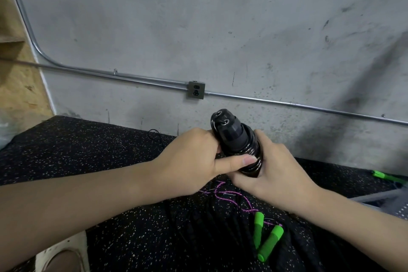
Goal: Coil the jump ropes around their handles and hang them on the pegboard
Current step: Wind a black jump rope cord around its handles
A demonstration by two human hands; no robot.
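Black rope nearly coiled – both hands on the bundle, held up in front of the grey wall (220, 28).

My left hand (196, 157) grips the two black handles (231, 134), thumb pressed across the rope coils (251, 159); my right hand (276, 168) is wrapped round the lower end of the coils. Bundle sits tilted, tips pointing up and away. Where the rope's free end is, I can't tell. To finish well, I'd keep the thumb pinning the last turn, keep tension on, tuck the tail under a coil – otherwise it springs loose. Green-handled rope (265, 238) with its purple cord lies on the speckled mat (110, 150) below, uncoiled. Pegboard isn't in view.
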